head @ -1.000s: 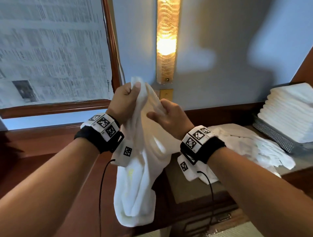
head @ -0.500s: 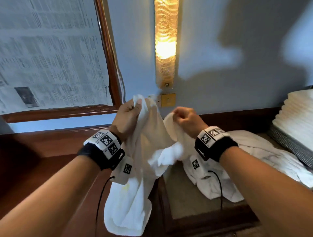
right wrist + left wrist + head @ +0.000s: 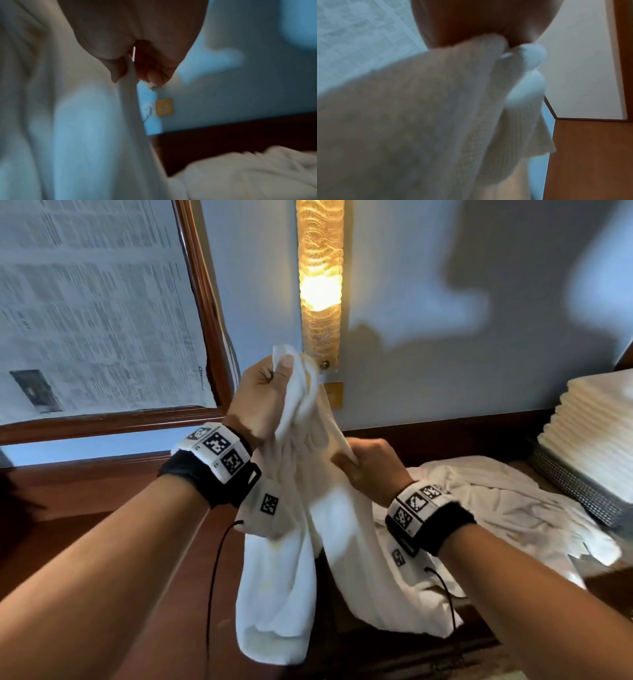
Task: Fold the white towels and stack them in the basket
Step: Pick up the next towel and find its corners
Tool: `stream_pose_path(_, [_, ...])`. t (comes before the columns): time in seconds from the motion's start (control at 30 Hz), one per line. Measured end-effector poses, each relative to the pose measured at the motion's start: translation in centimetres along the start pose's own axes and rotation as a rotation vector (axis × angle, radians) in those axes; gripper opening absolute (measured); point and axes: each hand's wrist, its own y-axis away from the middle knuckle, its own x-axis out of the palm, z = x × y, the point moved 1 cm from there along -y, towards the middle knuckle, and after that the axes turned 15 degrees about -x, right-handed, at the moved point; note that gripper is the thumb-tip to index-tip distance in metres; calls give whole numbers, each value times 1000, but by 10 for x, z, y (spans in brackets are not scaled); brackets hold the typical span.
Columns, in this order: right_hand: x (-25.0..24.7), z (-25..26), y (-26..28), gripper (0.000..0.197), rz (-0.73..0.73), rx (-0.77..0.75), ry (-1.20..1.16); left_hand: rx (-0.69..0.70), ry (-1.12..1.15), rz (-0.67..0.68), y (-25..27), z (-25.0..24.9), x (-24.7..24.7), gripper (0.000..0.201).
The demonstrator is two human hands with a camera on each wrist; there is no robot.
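A white towel (image 3: 308,542) hangs in the air in front of me, bunched and unfolded. My left hand (image 3: 263,395) grips its top corner, raised near the wall lamp; the left wrist view shows cloth (image 3: 436,115) squeezed in that fist. My right hand (image 3: 366,467) is lower and to the right, pinching an edge of the same towel (image 3: 85,121) between thumb and fingers. More loose white towels (image 3: 496,508) lie crumpled on the wooden counter at the right. A stack of folded white towels (image 3: 592,433) sits in a mesh basket (image 3: 575,487) at the far right.
A lit wall lamp (image 3: 320,285) hangs straight ahead, with a yellow switch plate (image 3: 334,395) below it. A wood-framed window covered in newspaper (image 3: 92,309) fills the upper left. Dark wooden counter (image 3: 85,501) runs along the wall.
My left hand has risen with the towel's corner. My right hand has dropped and slid along the towel's edge, closer to the left hand.
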Motion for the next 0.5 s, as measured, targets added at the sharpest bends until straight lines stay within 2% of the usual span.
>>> stream_pose_path(0.13, [28,-25,47,20,122,295,-78,-31,23,-62,11,8,-44,44])
stream_pose_path(0.2, [36,-18,49,20,65,420,-198,-68,20,-75,22,20,-64,50])
stream_pose_path(0.23, [39,-8,42,22,-3,426,-246,-94,28,-65,29,28,-73,52])
stream_pose_path(0.33, [38,48,1,31,-155,301,-323,-154,99,5,55,48,-97,41])
stream_pose_path(0.43, [32,130,-46,25,-164,-11,-276,-157,159,-14,86,57,-120,35])
stream_pose_path(0.5, [32,177,-65,18,-194,-217,-212,-159,242,32,103,62,-136,29])
